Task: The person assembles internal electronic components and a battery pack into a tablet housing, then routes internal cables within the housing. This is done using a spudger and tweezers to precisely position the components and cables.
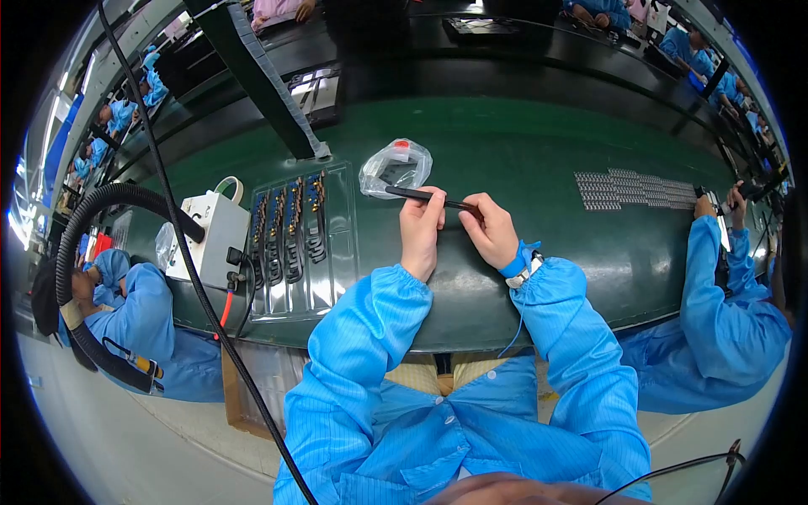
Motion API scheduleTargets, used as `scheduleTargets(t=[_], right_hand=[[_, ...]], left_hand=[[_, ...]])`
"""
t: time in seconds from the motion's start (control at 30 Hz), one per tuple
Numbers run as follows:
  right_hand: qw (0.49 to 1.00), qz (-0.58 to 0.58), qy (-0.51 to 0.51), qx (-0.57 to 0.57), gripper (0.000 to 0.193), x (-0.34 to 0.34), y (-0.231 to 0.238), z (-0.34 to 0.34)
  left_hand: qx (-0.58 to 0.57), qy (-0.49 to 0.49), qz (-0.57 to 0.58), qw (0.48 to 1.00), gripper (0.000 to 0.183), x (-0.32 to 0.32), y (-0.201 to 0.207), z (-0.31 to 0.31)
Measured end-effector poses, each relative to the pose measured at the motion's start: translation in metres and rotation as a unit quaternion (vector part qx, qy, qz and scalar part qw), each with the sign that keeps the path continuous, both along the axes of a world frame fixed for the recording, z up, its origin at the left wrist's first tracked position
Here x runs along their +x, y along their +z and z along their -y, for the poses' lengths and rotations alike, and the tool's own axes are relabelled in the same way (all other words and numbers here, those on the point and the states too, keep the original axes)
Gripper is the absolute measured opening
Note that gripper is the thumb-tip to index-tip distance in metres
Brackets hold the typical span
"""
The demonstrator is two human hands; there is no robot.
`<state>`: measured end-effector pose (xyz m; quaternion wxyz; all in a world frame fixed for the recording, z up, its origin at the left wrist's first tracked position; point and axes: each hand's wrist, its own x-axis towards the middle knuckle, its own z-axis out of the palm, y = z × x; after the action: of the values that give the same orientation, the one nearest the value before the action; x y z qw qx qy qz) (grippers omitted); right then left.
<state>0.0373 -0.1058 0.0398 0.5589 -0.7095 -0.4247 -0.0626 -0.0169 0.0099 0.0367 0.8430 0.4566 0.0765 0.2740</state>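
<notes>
My left hand and my right hand are raised close together over the middle of the green bench. Between them runs a slim black stick-like piece, slanting slightly down to the right. The left fingers pinch its thicker part, and the right fingers close on its thinner end. Whether it is one piece or two, I cannot tell. Just beyond my left hand lies a clear plastic bag with a red spot. A blue wrist strap and a watch circle my right wrist.
To the left, a clear tray holds rows of small dark parts. Beside it stands a white box with a black corrugated hose. Small grey parts lie at right. Co-workers sit on both sides; a black cable crosses the left.
</notes>
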Motion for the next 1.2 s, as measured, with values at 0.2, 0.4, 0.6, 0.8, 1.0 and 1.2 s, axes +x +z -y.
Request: scheduleTargets(t=[0.2,0.4,0.6,0.8,1.0,1.2], right_hand=[[1.000,-0.017,-0.023,0.013,0.018,-0.002,0.000,-0.001],[0.998,0.050,-0.028,0.039,0.015,0.002,0.002,-0.002],[0.997,0.059,-0.020,0.034,0.016,0.002,0.005,-0.001],[0.996,0.070,-0.023,0.053,0.017,0.003,0.005,-0.001],[0.996,0.074,-0.018,0.043,0.018,0.002,0.006,-0.001],[0.997,0.064,-0.044,0.021,0.016,-0.001,0.012,0.000]], left_hand=[[-0.002,0.000,0.007,1.000,0.010,0.001,-0.003,-0.002],[-0.013,0.000,-0.004,1.000,0.010,0.001,-0.002,-0.001],[-0.023,0.001,-0.009,1.000,0.012,0.002,-0.002,-0.002],[-0.029,-0.003,-0.011,1.000,0.013,0.000,0.000,-0.001],[-0.032,0.002,-0.022,0.999,0.016,0.000,0.000,-0.001],[-0.026,0.001,-0.024,0.999,0.017,0.000,0.000,-0.001]])
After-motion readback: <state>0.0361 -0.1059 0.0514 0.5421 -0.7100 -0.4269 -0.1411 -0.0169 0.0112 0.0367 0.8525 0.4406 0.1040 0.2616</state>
